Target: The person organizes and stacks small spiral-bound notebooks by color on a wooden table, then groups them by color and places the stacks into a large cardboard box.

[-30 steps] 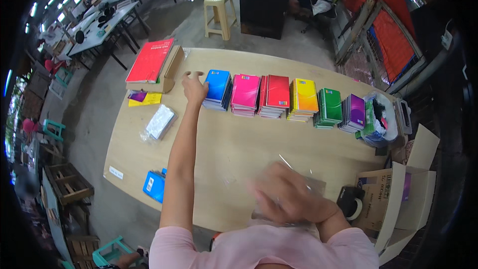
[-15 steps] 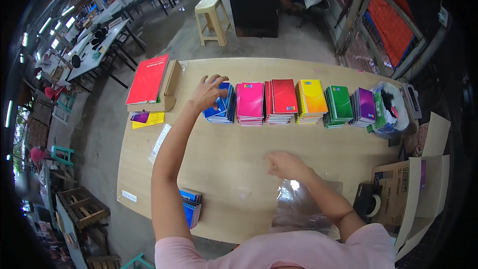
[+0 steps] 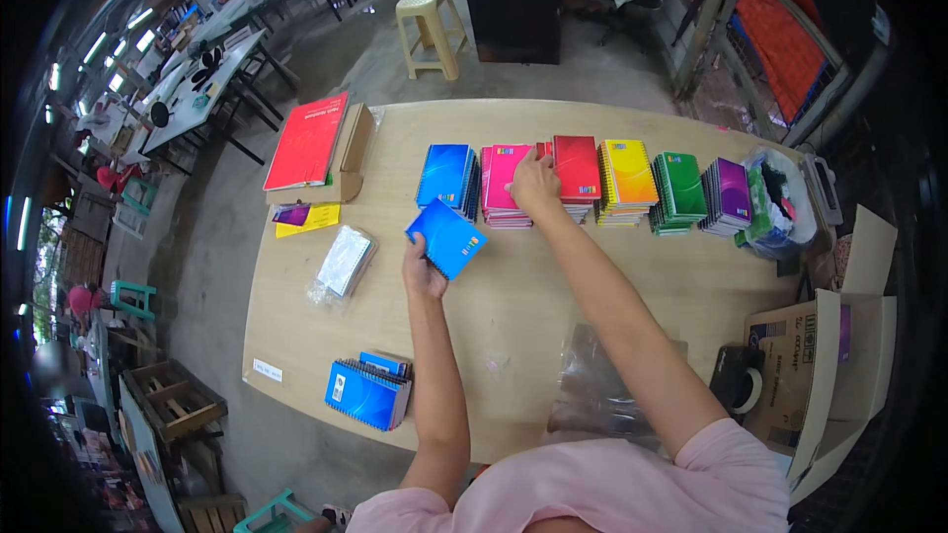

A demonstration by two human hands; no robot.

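A blue spiral notebook point(image 3: 449, 242) is in my left hand point(image 3: 423, 271), held tilted just in front of the blue notebook stack point(image 3: 444, 174). My right hand point(image 3: 534, 185) is at the right edge of the pink notebook stack point(image 3: 502, 199), thumb on the top cover and fingers curled at the edge, beside the red stack point(image 3: 577, 168). Part of the pink top cover is hidden under that hand. Yellow point(image 3: 626, 173), green point(image 3: 678, 188) and purple point(image 3: 727, 190) spiral notebook stacks continue the row to the right.
Blue notebooks point(image 3: 367, 393) lie near the left front edge. A clear-wrapped pack point(image 3: 346, 262) sits behind them, below a large red book point(image 3: 306, 143) on a cardboard box. Clear plastic point(image 3: 602, 390), a tape roll point(image 3: 750, 390) and an open carton point(image 3: 785, 365) are at right.
My left hand has drawn a blue notebook toward me from the blue stack. My right hand has reached forward to the pink stack. The view has shifted slightly.
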